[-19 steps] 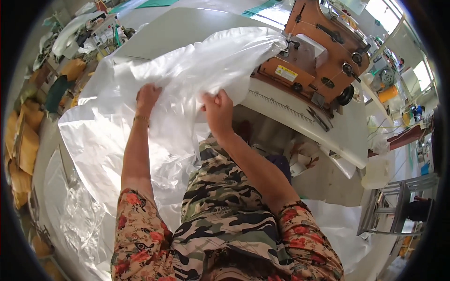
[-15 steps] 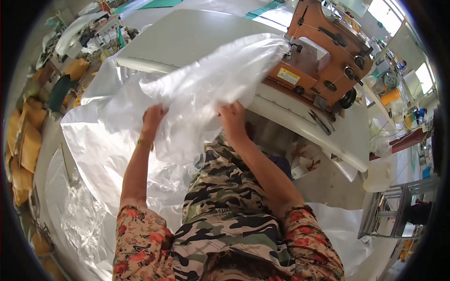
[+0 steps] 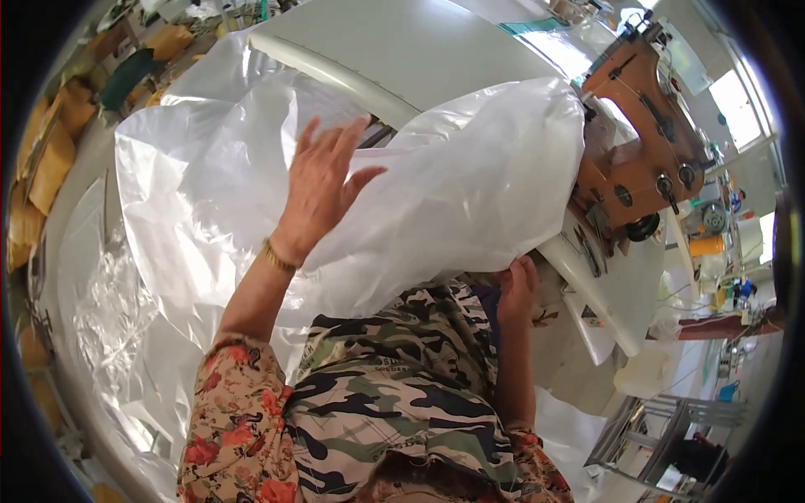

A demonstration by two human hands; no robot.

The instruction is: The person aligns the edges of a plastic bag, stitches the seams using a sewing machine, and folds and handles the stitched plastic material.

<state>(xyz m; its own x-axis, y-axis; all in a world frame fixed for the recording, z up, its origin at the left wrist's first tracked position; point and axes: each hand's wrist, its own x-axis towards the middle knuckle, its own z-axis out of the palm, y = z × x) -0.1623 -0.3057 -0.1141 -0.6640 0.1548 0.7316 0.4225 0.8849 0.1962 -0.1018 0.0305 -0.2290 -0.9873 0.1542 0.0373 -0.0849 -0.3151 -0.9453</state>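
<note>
A large sheet of shiny, translucent white plastic (image 3: pixel 470 168) spreads across my lap and over the near edge of the sewing table. Its far right end reaches up against the brown sewing machine (image 3: pixel 641 134). My left hand (image 3: pixel 323 180) is raised over the middle of the sheet, fingers spread and holding nothing. At the sheet's near right edge, my right hand (image 3: pixel 518 289) pinches the plastic between thumb and fingers. More of the sheet hangs down in folds on the left. The machine's needle area is hidden behind the plastic.
The pale table top (image 3: pixel 402 50) extends behind the sheet. Scissors (image 3: pixel 591 251) lie on it below the machine. Yellow-brown bundles (image 3: pixel 59 159) are stacked at the far left. A grey metal stool (image 3: pixel 662 436) stands at the lower right.
My left hand has let go of the plastic and risen with spread fingers. My right hand has moved right and nearer with the sheet's edge, spreading the plastic out. The view has shifted.
</note>
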